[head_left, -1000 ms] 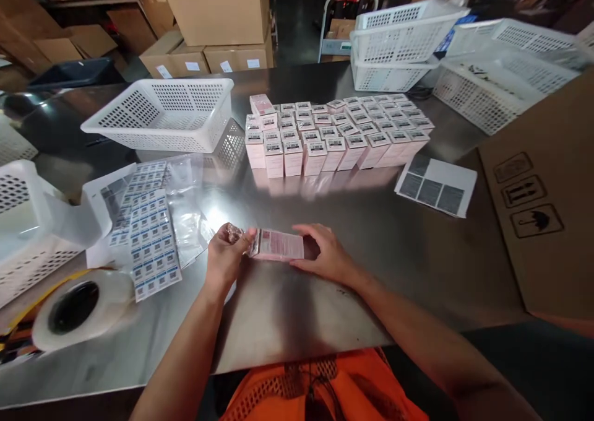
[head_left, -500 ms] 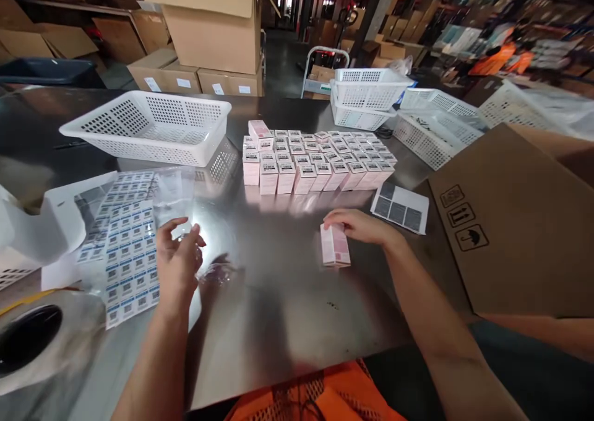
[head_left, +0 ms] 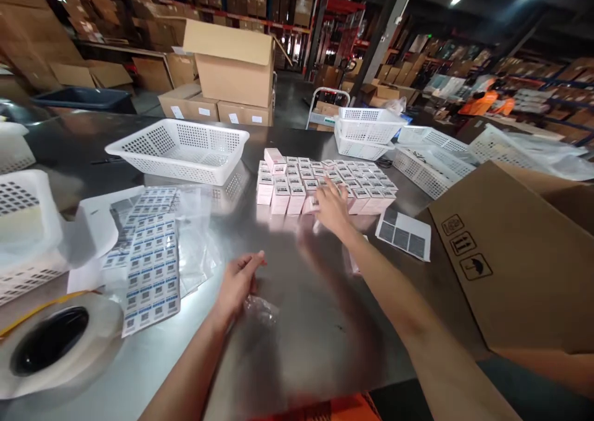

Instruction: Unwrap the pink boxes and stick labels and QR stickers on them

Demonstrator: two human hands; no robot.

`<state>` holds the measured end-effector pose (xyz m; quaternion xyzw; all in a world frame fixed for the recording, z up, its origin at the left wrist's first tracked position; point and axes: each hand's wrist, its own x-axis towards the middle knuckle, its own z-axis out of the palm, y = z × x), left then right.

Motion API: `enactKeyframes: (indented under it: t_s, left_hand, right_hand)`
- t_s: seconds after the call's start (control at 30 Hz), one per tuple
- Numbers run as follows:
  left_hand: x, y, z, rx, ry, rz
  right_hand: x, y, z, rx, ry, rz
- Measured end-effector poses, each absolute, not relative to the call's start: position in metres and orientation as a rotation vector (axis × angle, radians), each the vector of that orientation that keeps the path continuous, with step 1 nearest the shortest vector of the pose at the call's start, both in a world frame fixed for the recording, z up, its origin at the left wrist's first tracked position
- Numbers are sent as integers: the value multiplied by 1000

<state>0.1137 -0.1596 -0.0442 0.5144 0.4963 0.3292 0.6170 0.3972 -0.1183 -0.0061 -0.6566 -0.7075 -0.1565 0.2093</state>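
Note:
My right hand reaches over the front row of a block of small pink boxes, fingers apart on the box tops. It hides part of that row, and no box is clearly lifted. One single pink box rests on the metal table, partly behind my right forearm. My left hand hovers low over the table with fingers curled and thumb against the index finger. Whatever it may pinch is hidden. Crumpled clear plastic lies right beside it.
Sticker sheets and clear bags lie left, near a tape roll. A white basket stands behind them. At right are a printed sheet, a large carton and stacked white baskets.
My right hand has let go of the single pink box and moved forward to the block. My left hand has moved inward, its fingers closing. The view has tilted up.

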Motion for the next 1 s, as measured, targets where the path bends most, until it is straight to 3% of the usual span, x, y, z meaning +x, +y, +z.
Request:
enactKeyframes:
  t_s: [0.17,0.3,0.47,0.63,0.8,1.0]
  left_hand:
    - [128,-173,-55,978,887,669]
    - [132,-180,-63,944,814,794]
    - [117,-170,-56,1178,891,722]
    - [113,-170,-51,1475,965,673]
    - [122,-176,-51,1452,1104,927]
    - [122,-171,-55,1332,1053,911]
  right_hand:
    - [332,-188,-55,-1597,-1872,-476]
    - [284,-243,-61,-1366,-1962,-235]
    - [314,-251,-36,-1332,-1760,40]
    - [341,-244,-45,-1282,-1963,330]
    - [333,-244,-53,-1273,-1722,316]
    - [329,-250,-45,-1316,-1690,316]
